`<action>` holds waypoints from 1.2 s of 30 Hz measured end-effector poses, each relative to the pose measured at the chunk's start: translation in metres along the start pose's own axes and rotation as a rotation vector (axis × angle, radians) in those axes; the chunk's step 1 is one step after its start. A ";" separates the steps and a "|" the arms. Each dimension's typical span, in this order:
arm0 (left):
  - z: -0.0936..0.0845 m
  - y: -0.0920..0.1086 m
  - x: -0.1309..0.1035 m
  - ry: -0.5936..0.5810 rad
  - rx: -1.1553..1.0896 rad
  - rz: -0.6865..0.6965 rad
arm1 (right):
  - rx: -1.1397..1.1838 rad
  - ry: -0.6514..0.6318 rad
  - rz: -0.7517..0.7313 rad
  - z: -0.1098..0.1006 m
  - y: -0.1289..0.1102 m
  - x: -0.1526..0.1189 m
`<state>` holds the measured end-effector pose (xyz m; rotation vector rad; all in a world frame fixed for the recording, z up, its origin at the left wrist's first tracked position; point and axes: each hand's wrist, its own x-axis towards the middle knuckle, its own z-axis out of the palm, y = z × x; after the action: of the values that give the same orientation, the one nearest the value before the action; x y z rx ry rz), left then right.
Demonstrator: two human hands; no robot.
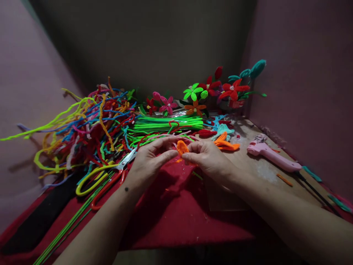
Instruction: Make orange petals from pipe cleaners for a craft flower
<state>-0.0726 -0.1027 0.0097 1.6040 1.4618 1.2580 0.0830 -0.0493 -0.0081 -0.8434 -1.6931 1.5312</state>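
Note:
An orange pipe-cleaner petal (182, 147) is held up between my two hands above the red cloth. My right hand (205, 157) pinches its right edge between thumb and fingers. At its left edge, the thumb and index finger of my left hand (153, 156) close on it; the exact contact is partly hidden. Just behind my right hand lie more orange petals (226, 142). Scissors (121, 166) with yellow and red handles rest left of my left hand, blades partly covered by it.
A tangled heap of coloured pipe cleaners (91, 129) rises at left. Green pipe cleaners (168, 123) lie in a bundle at the back, before several finished flowers (194, 92). A pink glue gun (273, 155) with a black cord sits on the board (248, 176) at right.

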 end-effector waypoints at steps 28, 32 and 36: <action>0.001 -0.010 0.002 -0.219 -0.306 -0.209 | 0.262 -0.130 0.089 0.004 0.008 -0.001; 0.005 -0.005 0.001 -0.147 -0.232 -0.202 | 0.197 -0.142 0.094 0.006 0.013 -0.001; 0.010 -0.002 0.000 -0.026 -0.114 -0.205 | 0.076 -0.110 0.088 0.007 0.014 -0.002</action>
<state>-0.0644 -0.1009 0.0046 1.3548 1.4695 1.1765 0.0785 -0.0533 -0.0224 -0.8172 -1.6832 1.7186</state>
